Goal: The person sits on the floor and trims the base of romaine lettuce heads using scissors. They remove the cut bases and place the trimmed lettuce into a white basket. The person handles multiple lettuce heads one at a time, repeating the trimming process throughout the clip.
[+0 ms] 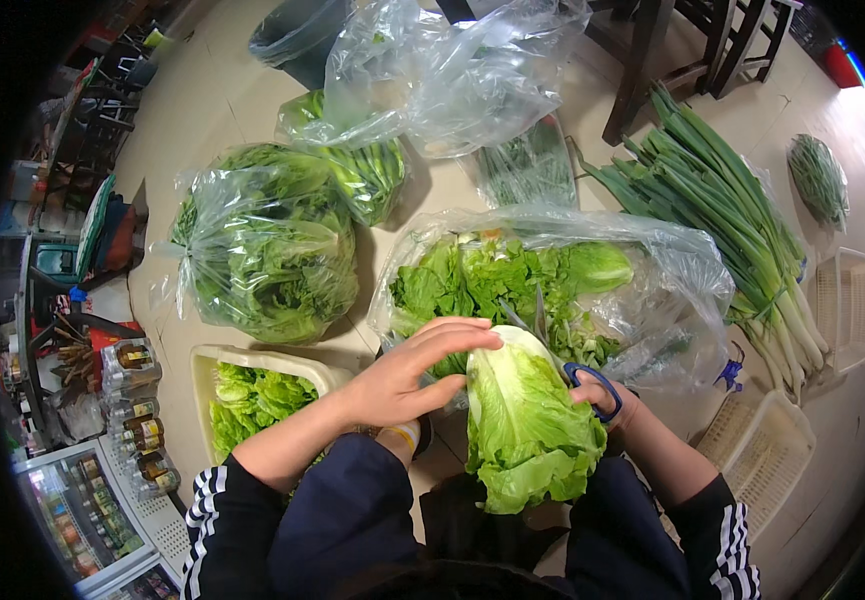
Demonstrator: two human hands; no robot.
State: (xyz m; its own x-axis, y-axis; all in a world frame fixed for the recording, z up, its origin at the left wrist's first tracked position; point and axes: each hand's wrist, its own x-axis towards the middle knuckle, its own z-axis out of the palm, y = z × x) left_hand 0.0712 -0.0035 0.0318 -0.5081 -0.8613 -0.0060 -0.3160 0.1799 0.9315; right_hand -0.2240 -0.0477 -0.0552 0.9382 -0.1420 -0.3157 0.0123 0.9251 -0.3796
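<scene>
A head of leafy green lettuce (530, 420) is upright between my hands, its pale base towards the top of the view. My left hand (425, 367) lies with its fingertips against the upper left side of the lettuce, fingers extended. At the right side of the lettuce, my right hand (603, 397) holds scissors (606, 401) by their blue handles, partly behind the leaves; the blades point up over an opened clear plastic bag (665, 315). Inside that bag lie loose lettuce leaves (507, 274) and another lettuce head (601, 266).
A cream basket (203, 390) with lettuce leaves stands at left, below a tied bag of greens (267, 247). Bundled leeks (732, 202) lie at right near two plastic baskets (759, 450). More bags, a lined bin (301, 37) and wooden stool legs (638, 67) are at the top.
</scene>
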